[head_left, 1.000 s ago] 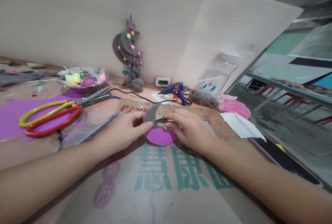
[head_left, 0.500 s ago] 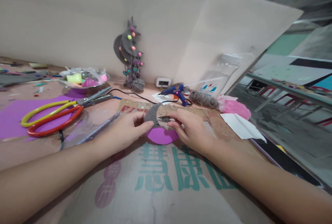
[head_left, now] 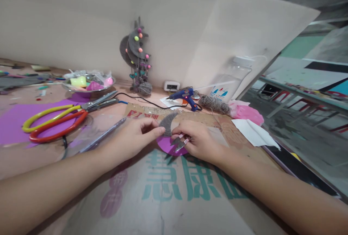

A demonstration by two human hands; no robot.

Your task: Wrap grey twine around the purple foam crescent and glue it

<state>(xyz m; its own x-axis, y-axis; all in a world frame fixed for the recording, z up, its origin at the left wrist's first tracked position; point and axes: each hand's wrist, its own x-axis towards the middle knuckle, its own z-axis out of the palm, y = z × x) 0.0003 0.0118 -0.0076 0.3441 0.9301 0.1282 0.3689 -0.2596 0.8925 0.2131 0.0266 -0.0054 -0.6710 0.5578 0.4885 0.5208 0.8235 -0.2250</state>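
Observation:
A grey crescent (head_left: 168,123), wrapped in yarn or cloth, is pinched along its left edge by my left hand (head_left: 145,131). Beneath it lies a round purple piece (head_left: 168,147) on the cardboard (head_left: 130,202). My right hand (head_left: 197,137) is closed on small thread snips (head_left: 181,143), whose two blades stand apart and point down-left over the purple piece. Its curled fingers also touch the crescent's right side; whether they grip it cannot be told.
Large scissors (head_left: 62,120) lie on the left near a purple sheet (head_left: 13,119) and a pen (head_left: 103,135). Behind are a bowl (head_left: 89,90), hanging crescent ornament (head_left: 137,52), small clock (head_left: 172,85), blue glue gun (head_left: 185,96), grey yarn (head_left: 213,104) and clear bottle (head_left: 231,77).
The crescent and purple piece have shifted slightly right and turned. In my right hand the snips have swung round, so their blades now point toward me, down-left.

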